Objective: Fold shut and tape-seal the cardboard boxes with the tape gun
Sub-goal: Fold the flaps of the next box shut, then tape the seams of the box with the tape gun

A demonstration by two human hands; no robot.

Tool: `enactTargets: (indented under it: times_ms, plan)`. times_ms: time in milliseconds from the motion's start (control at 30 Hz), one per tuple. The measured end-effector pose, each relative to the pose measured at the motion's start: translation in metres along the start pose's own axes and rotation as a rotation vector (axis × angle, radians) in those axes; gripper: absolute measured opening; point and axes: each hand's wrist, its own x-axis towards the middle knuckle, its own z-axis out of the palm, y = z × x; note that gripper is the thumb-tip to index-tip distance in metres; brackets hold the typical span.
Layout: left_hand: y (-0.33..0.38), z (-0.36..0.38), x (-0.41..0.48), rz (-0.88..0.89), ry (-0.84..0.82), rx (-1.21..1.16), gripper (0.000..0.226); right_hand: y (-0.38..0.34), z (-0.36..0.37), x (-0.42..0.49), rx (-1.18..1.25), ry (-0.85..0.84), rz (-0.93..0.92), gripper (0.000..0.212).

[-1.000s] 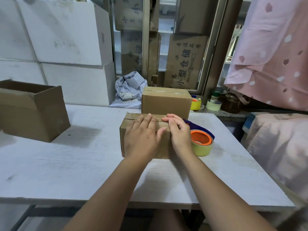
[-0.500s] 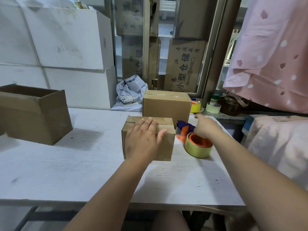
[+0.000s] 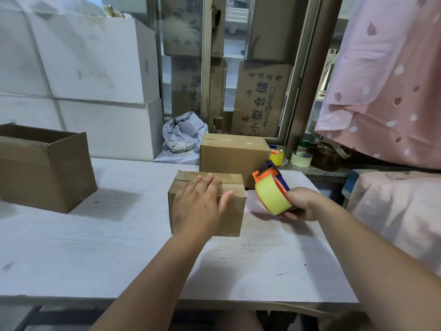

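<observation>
**Flaps pinned down, tape gun lifted beside the box**

The left hand (image 3: 198, 206) lies flat on top of the small box (image 3: 232, 217) at mid-table (image 3: 95, 247). Its fingers are straight and its palm covers the middle seam. This is probably because folded flaps spring back up, so the hand pins them shut for taping. A dark slit shows at the far-left top edge, so the flaps are not fully flush there.

The right hand (image 3: 299, 204) is clenched round the rear of the tape gun (image 3: 272, 192). The gun is off the table, just right of the small box, with its orange cutter end tilted up and away. It looks like the gun is being carried over to start a strip. No tape is visible on this box. The left palm sits on the tape path, so it likely has to slide aside as the gun runs.

A sealed box (image 3: 233, 154) with a shiny strip along its top sits behind the small one. It looks finished and parked out of the way. Whether the two touch is unclear. An open box (image 3: 47, 173) sits well apart at the left with its flaps unfolded, probably waiting its turn. Spare tape rolls (image 3: 301, 160) are on the ledge.
</observation>
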Motion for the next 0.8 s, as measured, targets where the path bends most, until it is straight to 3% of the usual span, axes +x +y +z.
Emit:
enactTargets:
  times_ms: [133,333,567,700,800]
  plan:
    - [0.001,-0.002,-0.001,-0.004,0.000,-0.003,0.060,-0.008,0.007,-0.010,0.380,-0.156,-0.030,0.017]
    - [0.001,-0.004,0.000,-0.008,-0.008,-0.018,0.060,-0.028,0.024,-0.035,0.401,-0.315,-0.116,0.027]
    - [0.000,-0.007,-0.001,-0.002,0.002,-0.029,0.060,-0.037,0.031,-0.046,0.523,-0.221,-0.216,0.014]
    - [-0.001,-0.009,0.000,0.013,-0.015,-0.069,0.059,-0.050,0.038,-0.046,0.668,-0.067,-0.359,0.023]
    - [0.000,-0.017,0.002,0.005,-0.072,-0.065,0.072,-0.061,0.048,-0.044,0.629,0.108,-0.477,0.035]
